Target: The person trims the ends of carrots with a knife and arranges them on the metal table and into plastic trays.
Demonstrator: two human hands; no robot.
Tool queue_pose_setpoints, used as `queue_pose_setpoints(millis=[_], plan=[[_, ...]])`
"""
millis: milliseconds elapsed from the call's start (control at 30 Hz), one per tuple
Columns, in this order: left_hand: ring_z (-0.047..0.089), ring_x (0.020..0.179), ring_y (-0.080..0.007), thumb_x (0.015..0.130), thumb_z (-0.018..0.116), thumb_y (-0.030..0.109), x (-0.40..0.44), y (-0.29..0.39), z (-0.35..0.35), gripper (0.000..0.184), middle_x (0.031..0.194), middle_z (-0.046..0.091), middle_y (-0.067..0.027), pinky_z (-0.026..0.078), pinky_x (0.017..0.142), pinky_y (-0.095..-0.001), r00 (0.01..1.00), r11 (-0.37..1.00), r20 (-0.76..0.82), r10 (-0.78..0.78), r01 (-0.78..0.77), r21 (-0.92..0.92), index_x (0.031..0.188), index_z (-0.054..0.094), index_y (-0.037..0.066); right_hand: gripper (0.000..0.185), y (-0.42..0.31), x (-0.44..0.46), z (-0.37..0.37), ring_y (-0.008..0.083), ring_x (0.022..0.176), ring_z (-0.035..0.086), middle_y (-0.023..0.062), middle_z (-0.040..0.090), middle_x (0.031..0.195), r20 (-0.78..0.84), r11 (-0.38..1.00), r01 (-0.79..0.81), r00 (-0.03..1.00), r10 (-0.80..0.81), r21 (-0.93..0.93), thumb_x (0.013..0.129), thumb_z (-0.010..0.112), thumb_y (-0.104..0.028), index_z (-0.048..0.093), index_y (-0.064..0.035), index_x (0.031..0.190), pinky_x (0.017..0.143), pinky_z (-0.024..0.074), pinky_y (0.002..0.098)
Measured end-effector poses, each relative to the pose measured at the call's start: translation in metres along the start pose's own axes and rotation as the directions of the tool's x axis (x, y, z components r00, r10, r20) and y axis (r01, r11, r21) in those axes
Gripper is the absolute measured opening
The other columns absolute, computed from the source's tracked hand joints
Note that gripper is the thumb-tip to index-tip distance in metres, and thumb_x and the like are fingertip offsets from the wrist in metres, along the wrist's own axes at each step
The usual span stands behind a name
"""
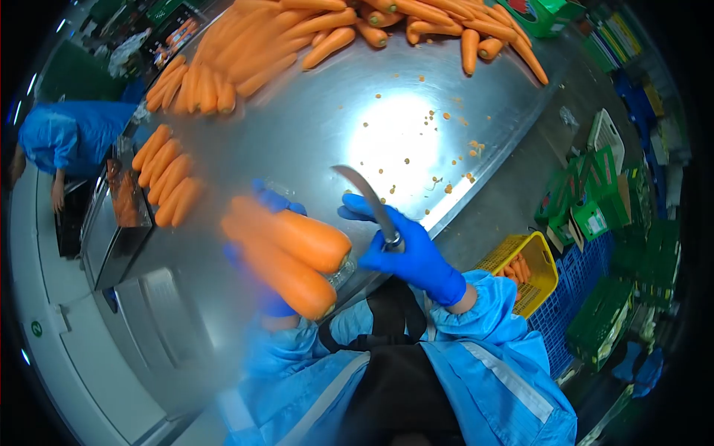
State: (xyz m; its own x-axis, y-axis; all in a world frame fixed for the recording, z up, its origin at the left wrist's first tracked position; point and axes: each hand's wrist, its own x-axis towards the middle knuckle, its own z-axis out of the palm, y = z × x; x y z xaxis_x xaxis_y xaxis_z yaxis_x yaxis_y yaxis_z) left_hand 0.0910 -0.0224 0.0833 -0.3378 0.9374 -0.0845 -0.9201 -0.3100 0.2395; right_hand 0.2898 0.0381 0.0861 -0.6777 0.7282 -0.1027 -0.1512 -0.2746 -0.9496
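Observation:
My left hand [278, 199], in a blue glove, grips two large carrots [312, 241] from beneath, their thick ends toward my right hand. The carrots hide most of its palm, and its edges are blurred. In my right hand [420, 259], also gloved in blue, is a knife [366, 192] with a curved blade pointing up and to the left. The fingers close around its handle, and the blade is clear of the carrots. Both hands are above the near edge of a metal table [297, 141]. A short row of carrots [169, 172] lies to the left.
A large carrot pile [260, 37] covers the far side of the table. Small trimmings [407, 160] are scattered at its middle right. A yellow crate [544, 276] with carrots stands at right, near green boxes [587, 201]. Another person [71, 137] in blue is at far left.

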Motion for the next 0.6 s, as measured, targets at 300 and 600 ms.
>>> queue_pose_setpoints(millis=[300,600], plan=[[0.055,0.117,-0.0298,0.074,0.068,0.023,-0.005,0.092,-0.087,0.079,0.129,0.054,-0.0128,0.043,0.106,-0.0436,0.969,0.881,-0.193,0.153,-0.046,0.470,0.144,0.039,0.002,0.061,0.044,0.062,0.062,0.0115,0.068,0.064,0.0070,0.066,0.097,-0.043,0.903,-0.321,0.937,0.347,0.286,0.085,0.077,-0.020,0.053,-0.0026,0.138,0.062,0.0527,0.0246],[0.061,0.084,-0.0126,0.086,0.073,0.018,0.017,0.151,-0.118,0.038,0.102,0.064,-0.0041,0.050,0.069,-0.0276,0.877,0.097,-0.222,0.426,0.199,0.975,0.119,0.061,0.002,0.042,0.082,0.139,0.051,0.0093,0.057,0.058,0.0036,0.064,0.077,-0.033,0.820,-0.556,0.830,0.557,-0.133,0.086,0.075,-0.032,0.067,-0.0008,0.113,0.055,0.0492,0.0236]])
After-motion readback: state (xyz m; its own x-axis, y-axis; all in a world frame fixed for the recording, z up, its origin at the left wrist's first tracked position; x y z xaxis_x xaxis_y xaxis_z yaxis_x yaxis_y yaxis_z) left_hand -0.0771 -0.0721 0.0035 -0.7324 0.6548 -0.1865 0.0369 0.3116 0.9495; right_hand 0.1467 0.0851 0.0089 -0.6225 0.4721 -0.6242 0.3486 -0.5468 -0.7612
